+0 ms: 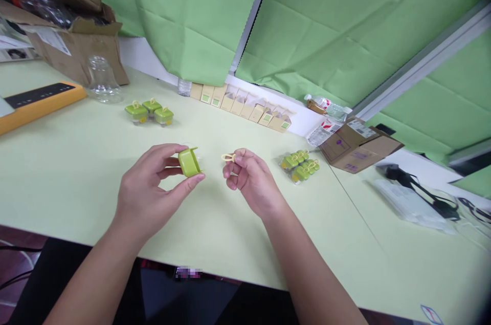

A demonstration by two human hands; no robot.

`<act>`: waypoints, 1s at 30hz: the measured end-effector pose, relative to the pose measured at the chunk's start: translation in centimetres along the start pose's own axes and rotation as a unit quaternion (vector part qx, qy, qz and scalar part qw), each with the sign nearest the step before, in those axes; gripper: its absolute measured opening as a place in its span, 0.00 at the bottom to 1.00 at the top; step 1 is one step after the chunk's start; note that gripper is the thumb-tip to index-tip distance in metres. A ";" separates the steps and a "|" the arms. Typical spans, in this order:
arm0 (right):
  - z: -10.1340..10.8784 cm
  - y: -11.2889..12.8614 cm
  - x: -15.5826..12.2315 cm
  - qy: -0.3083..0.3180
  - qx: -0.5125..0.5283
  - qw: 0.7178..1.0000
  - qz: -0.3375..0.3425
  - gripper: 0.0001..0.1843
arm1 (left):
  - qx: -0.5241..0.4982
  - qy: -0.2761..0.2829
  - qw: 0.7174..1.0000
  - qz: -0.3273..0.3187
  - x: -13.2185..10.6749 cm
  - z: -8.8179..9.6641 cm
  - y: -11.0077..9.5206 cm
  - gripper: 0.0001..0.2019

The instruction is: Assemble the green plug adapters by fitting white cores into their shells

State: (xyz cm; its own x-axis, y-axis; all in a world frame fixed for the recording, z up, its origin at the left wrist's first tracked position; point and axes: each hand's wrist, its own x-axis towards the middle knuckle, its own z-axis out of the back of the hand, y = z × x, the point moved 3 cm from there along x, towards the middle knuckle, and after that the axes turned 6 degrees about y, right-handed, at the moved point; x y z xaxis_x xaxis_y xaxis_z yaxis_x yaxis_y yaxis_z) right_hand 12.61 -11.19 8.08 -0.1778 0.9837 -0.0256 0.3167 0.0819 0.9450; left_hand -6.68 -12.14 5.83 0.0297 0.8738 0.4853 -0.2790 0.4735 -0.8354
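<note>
Between the thumb and fingers of my left hand [153, 189] is a small green plastic lid [188, 162], tipped on its side with its hollow side facing right. My right hand [253, 179] pinches a pale yellow loop handle [228, 157], which points left toward the lid; a gap separates the two. Both hands are above the pale green table. Left of them stands a group of small green-lidded containers [164, 116] with yellow loops on top. Another cluster of green-lidded containers [300, 165] sits to the right.
Along the wall runs a row of small cardboard boxes [241, 102]. A clear plastic jar [103, 82] and an orange-edged device [42, 102] are at left. A cardboard box [355, 146], plastic bottles [330, 107] and black cables [418, 189] lie at right on the table [230, 233].
</note>
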 end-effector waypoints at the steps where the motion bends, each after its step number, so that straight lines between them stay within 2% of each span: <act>1: 0.1 0.0 0.1 -0.017 -0.004 1.000 0.005 0.06 | -0.001 0.003 1.000 0.000 0.0 -0.1 0.0 0.21; 6: 0.5 -0.5 0.5 -0.093 -0.058 0.993 0.031 0.05 | 0.006 0.012 1.000 -0.001 -0.2 -0.3 -0.2 0.21; 9: 0.6 -0.6 0.5 -0.104 -0.093 0.989 0.039 0.04 | 0.010 0.017 1.000 -0.004 -0.2 -0.3 -0.2 0.21; 16: 0.3 -0.4 0.3 -0.071 -0.127 0.986 0.076 0.12 | 0.009 0.034 0.999 -0.009 -0.2 -0.4 0.0 0.21; 21: 0.2 -0.7 0.4 -0.050 -0.143 0.986 0.065 0.16 | 0.014 0.042 0.999 -0.012 -0.2 -0.4 0.2 0.21; 26: -0.1 -0.5 0.2 -0.043 -0.168 0.983 0.063 0.11 | 0.009 0.055 0.998 -0.020 -0.2 -0.5 0.2 0.21; 30: -0.6 -0.8 0.0 -0.009 -0.205 0.974 0.096 0.07 | 0.008 0.080 0.996 -0.039 -0.2 -0.7 0.0 0.20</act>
State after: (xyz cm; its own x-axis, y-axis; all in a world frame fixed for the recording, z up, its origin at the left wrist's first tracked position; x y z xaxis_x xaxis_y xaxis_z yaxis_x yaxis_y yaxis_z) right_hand 11.79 -11.38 7.53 -0.1337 0.9775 0.1631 -0.0575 -0.1719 0.9834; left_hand -6.00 -12.21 5.56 0.2045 0.8416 0.5000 -0.2860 0.5398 -0.7917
